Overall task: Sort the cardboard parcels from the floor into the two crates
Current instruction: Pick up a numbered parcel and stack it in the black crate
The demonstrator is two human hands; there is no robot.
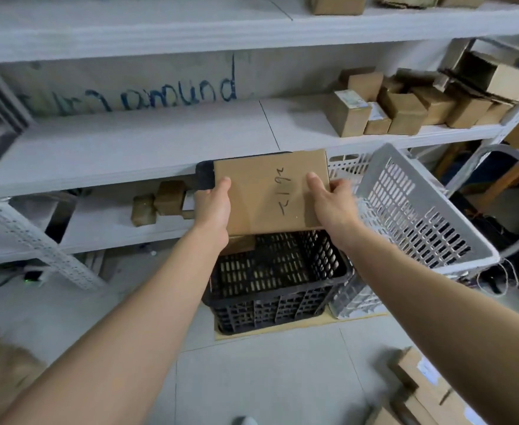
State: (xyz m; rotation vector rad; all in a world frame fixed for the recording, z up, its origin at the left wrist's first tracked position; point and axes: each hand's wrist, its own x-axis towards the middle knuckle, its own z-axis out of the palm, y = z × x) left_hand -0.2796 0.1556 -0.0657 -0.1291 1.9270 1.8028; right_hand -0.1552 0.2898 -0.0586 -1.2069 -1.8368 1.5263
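Both ends of the parcel (267, 191) are being gripped by left hand (213, 210) and right hand (328, 204), directly above the black crate (267, 311).

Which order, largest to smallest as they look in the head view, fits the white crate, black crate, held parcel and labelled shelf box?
1. white crate and black crate: alike, so unranked, since the parcel hides part of the black one.
2. parcel, though it is nearest the camera.
3. labelled box.
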